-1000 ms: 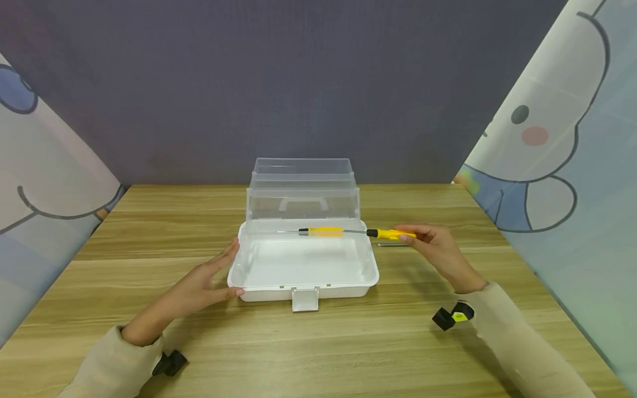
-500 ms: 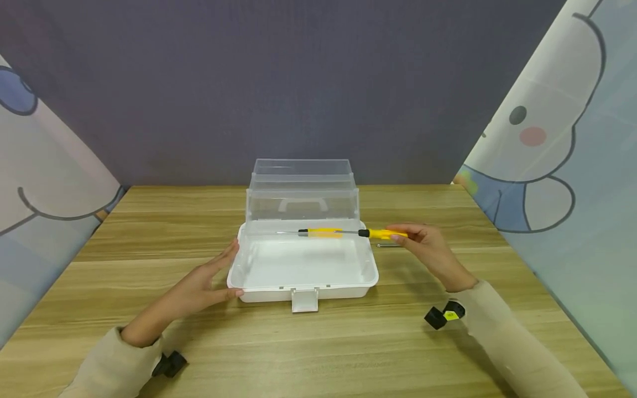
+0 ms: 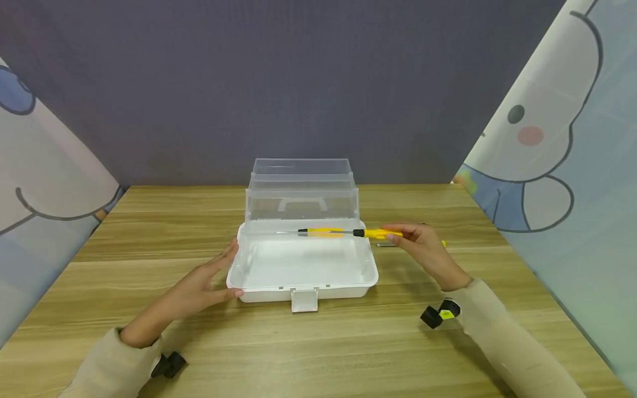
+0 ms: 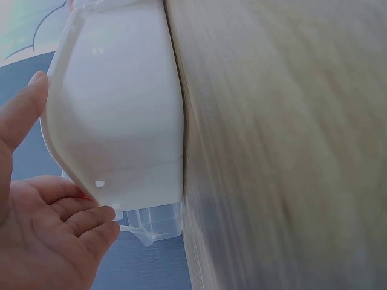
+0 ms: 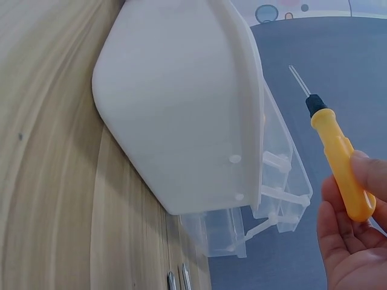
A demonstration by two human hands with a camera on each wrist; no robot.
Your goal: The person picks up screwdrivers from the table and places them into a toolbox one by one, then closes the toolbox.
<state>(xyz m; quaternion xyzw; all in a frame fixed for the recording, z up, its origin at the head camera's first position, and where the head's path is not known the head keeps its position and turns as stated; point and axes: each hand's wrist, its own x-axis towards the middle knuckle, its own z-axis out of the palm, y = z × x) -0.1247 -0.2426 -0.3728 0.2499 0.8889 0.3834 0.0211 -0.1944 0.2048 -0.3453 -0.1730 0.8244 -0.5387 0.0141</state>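
Observation:
A white toolbox (image 3: 303, 296) stands on the table with its clear tiered lid raised at the back. My left hand (image 3: 199, 287) rests against its left side, fingers extended and thumb near the front left corner. My right hand (image 3: 423, 249) pinches a yellow screwdriver (image 3: 375, 234) by the handle, level, above the box's right rim with its shank pointing left. Another yellow screwdriver (image 3: 323, 232) lies along the back of the box. In the right wrist view, thumb and fingers grip the handle end of the held screwdriver (image 5: 341, 166).
Behind the right hand, a metal shank (image 3: 385, 245) lies on the wooden table (image 3: 318, 354); a yellow end shows past the hand. Two metal tips (image 5: 185, 278) appear beside the box in the right wrist view. A dark panel (image 3: 308, 83) stands behind the table.
My right hand has moved left with the screwdriver, bringing its shank farther over the box. The left hand has stayed at the box's left side.

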